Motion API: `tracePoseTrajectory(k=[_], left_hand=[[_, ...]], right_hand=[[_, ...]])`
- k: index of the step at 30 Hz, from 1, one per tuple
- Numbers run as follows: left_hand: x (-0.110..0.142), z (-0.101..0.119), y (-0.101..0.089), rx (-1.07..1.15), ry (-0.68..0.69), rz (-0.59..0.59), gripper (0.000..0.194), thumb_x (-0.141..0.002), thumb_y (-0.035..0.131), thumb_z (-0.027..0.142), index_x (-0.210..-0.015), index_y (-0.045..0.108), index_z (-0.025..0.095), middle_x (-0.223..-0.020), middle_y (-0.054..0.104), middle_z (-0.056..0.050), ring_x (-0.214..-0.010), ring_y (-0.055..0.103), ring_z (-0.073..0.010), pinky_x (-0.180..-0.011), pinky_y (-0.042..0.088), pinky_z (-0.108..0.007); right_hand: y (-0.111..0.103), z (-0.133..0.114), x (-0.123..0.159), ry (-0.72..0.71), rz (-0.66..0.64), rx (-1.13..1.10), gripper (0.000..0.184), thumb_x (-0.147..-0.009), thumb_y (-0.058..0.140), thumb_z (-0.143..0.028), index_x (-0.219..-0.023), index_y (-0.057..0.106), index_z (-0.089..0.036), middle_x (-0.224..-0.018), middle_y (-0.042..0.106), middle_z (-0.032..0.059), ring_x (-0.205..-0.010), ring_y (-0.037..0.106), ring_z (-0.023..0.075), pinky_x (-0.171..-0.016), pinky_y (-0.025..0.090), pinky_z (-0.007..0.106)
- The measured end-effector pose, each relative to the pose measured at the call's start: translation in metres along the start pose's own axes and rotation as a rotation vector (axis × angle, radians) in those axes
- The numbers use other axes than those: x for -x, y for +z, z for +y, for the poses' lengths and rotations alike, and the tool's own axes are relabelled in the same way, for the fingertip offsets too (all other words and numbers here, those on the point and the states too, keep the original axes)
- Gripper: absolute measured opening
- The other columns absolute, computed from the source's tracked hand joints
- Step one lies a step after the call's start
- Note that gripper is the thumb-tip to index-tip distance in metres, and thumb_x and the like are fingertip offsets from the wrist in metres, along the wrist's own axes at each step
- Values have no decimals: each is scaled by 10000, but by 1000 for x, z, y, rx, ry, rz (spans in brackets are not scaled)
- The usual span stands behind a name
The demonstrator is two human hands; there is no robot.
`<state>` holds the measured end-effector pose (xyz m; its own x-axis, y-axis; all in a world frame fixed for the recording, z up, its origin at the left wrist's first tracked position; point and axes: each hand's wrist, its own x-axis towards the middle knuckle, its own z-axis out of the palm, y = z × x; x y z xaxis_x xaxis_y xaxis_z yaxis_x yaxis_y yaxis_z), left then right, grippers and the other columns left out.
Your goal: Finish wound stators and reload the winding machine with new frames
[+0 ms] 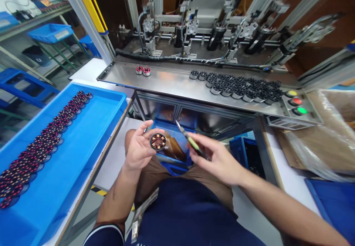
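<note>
Between the thumb and fingers of my left hand point(140, 146) is a round motor stator point(158, 142), its copper windings facing me. My right hand point(212, 153) grips a slim pointed tool, perhaps tweezers or a craft knife point(191, 141), with a yellow-green and black handle. The tool's tip points up and to the left, a little right of the stator and apart from it. Both hands are above my lap, in front of the machine's metal ledge point(172, 79).
Many wound stators lie in rows in a blue tray point(108, 105) at left. Two red-and-silver stators point(143, 71) and a group of black stator cores point(238, 85) stand on the ledge. Push buttons point(296, 102) are at its right end. Clamping fixtures point(191, 28) stand behind.
</note>
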<state>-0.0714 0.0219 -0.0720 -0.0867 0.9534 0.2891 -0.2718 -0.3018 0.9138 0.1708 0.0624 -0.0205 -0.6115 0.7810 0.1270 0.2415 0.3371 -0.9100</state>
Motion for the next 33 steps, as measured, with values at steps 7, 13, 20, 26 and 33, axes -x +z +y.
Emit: tracePoseTrajectory(k=[7,13,20,26,33], left_hand=[[18,32,-19,-135,-51,117,625,-716,855,375,-1264,576,266,-1026,698,-56,-907,733,-198,-811,597,-326],[40,92,-150,-1096,-182,486,551,-709,810,381,-1186,609,192,-1074,713,-76,-1026,693,-229,-948,555,-399],[81,103,-268,-1474,-397,712,263,-858,708,356,-1008,662,145,-1118,680,-89,-1137,614,-262,-1047,458,-520],[73,80,-295,-1591,-402,695,252,-867,687,314,-1061,651,156,-1208,650,-94,-1222,554,-273,-1073,411,-497],[47,69,-304,-1680,-378,774,264,-830,617,192,-1093,628,170,-1214,639,-130,-1242,526,-313,-1068,390,-499]], right_hand=[[-42,13,-182,-119,203,797,609,-789,638,-133,-1391,573,-66,-1168,671,180,-1015,640,279,-930,498,380],[-24,38,-240,-57,152,901,532,-881,613,-265,-1293,617,71,-1208,637,339,-1152,602,413,-912,455,470],[-23,59,-253,10,98,1114,440,-917,609,-339,-1267,674,-80,-1320,632,218,-1246,579,318,-1023,469,408],[-24,60,-253,-9,126,1121,452,-921,600,-345,-1258,673,-51,-1304,646,211,-1240,579,308,-1027,453,382],[-23,57,-250,-5,122,1045,435,-909,615,-303,-1254,671,-44,-1308,632,241,-1262,557,306,-1051,419,374]])
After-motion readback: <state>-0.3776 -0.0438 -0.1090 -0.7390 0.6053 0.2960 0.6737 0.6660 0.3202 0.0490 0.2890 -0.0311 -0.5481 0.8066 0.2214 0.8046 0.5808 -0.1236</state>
